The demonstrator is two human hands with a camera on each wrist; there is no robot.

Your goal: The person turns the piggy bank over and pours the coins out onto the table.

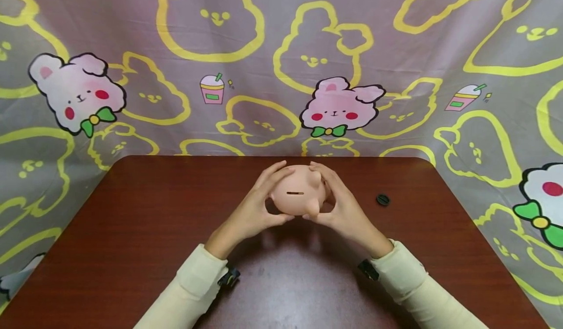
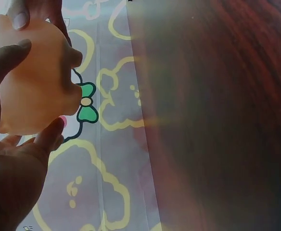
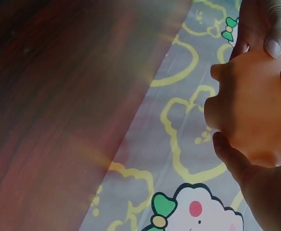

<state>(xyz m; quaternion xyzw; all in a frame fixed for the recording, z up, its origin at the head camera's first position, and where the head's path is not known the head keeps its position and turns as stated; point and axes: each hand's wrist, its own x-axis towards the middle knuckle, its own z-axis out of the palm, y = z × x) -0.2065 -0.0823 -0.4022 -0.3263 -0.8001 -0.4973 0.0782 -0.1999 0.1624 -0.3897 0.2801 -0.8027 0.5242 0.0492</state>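
Between both hands is a pink piggy bank (image 1: 299, 192), held over the brown table with its coin slot facing up. My left hand (image 1: 255, 206) grips its left side, fingers on the far side and thumb on the near side. My right hand (image 1: 345, 209) grips the opposite side by the ears in the same way. Stubby legs stick out beneath the piggy bank (image 2: 37, 84) in the left wrist view. The right wrist view also shows both thumbs on the piggy bank (image 3: 256, 106).
A small black round plug (image 1: 383, 200) with a groove across it lies on the table (image 1: 145, 231), right of the right hand. Behind the table and along its sides hangs a curtain (image 1: 259, 75) printed with rabbits and yellow outlines.
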